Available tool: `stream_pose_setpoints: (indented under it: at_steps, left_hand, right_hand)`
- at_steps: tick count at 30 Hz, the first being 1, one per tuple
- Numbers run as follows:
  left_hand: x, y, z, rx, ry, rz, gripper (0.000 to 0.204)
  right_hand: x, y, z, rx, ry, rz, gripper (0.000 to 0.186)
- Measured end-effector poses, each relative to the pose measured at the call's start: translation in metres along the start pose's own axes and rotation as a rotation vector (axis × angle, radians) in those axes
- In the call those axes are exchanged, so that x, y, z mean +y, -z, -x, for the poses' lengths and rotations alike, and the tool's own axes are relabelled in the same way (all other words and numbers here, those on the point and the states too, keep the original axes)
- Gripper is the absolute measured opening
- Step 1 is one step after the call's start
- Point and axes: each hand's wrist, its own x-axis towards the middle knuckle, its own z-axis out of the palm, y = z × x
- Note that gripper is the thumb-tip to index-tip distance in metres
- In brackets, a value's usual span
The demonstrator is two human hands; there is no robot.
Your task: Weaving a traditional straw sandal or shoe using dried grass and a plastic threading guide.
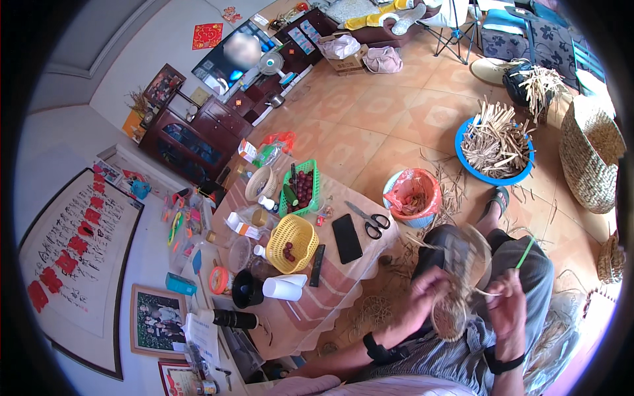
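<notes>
Both hands grip woven straw piece (456, 290) (on lap): left hand (426, 294) & right hand (507, 305) clenched on strands.

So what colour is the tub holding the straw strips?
Blue tub, seen best in the head view.

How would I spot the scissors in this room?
Find the low table with the pinkish cloth, left of the person's knees. Near its far right corner, beside the flat black phone, lie the scissors: silver blades, black handles, the only cutting tool there.
</notes>
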Motion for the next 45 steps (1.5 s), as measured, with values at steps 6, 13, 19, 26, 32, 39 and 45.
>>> stream_pose_setpoints:
  at_steps: [6, 13, 19, 26, 32, 39, 45]
  left_hand:
    - [0.012, 0.045, -0.02, 0.331, -0.046, 0.382, 0.01]
    - [-0.02, 0.017, -0.009, 0.145, 0.115, -0.163, 0.019]
    - [-0.015, 0.022, 0.003, -0.122, 0.198, -0.203, 0.029]
    - [-0.026, 0.026, 0.005, -0.172, 0.268, -0.165, 0.031]
    - [-0.032, 0.025, 0.006, -0.111, 0.282, -0.083, 0.03]
    - [-0.018, 0.011, -0.002, -0.125, 0.34, -0.075, 0.029]
    - [-0.015, 0.014, -0.001, -0.127, 0.424, -0.065, 0.029]
  right_hand:
    - [-0.115, 0.107, 0.055, -0.006, 0.218, 0.291, 0.01]
    - [-0.134, 0.078, 0.041, 0.487, 0.421, 1.09, 0.024]
    - [-0.07, 0.039, 0.041, 0.165, 0.156, 1.285, 0.015]
    - [-0.05, 0.046, 0.063, 0.062, -0.056, 1.399, 0.017]
    - [-0.046, 0.038, 0.063, 0.048, -0.098, 1.506, 0.018]
    - [-0.051, 0.03, 0.056, -0.044, -0.089, 1.551, 0.017]
    - [-0.05, 0.033, 0.054, -0.085, 0.023, 1.679, 0.012]
